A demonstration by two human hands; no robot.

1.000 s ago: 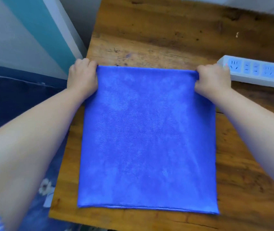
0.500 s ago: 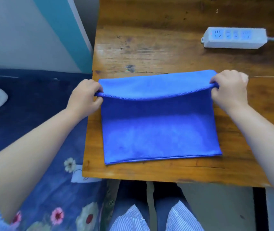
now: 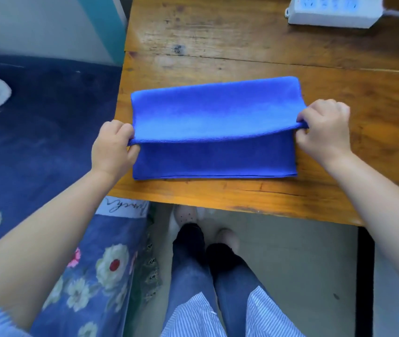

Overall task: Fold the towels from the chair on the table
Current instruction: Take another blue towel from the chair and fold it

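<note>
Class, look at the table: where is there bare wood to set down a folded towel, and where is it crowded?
Bare table lies between the towel and the power strip; another patch lies right of the right hand. A narrow strip runs along the near edge. The middle is crowded: the left hand and the right hand pinch the towel's corners.

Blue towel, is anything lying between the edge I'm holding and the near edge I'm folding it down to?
Nothing visible. The left hand and right hand pinch the folded edge of the blue towel; only bare towel lies below it.
</note>
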